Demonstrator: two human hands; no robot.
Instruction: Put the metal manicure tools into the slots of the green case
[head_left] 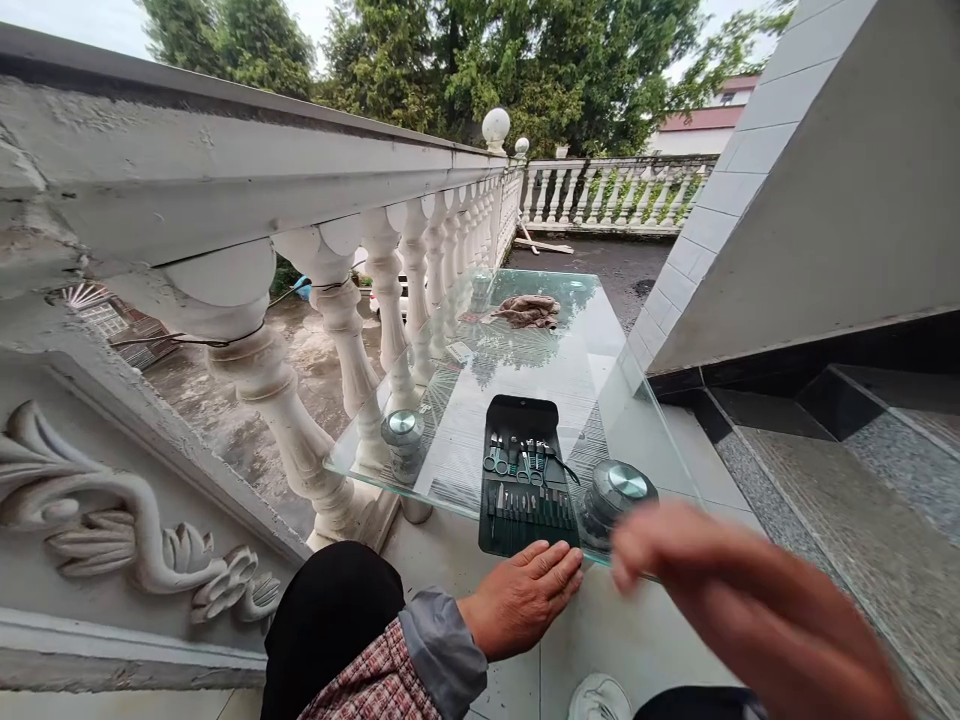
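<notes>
A black tool case [525, 470] lies open on a glass table [570, 370], with small scissors and several metal tools held in its loops. My left hand [521, 600] lies flat with fingers stretched out at the case's near edge, touching it. My right hand [660, 560] is raised close to the camera at the right, smeared by motion; its fingers look bent, and I see nothing in them.
A brown cloth [529, 310] lies at the table's far end. A white stone balustrade [337, 300] runs along the left. Dark tiled steps [825, 440] rise at the right. Round metal fittings [619, 485] sit at the table's near corners. A white shoe [600, 698] shows below.
</notes>
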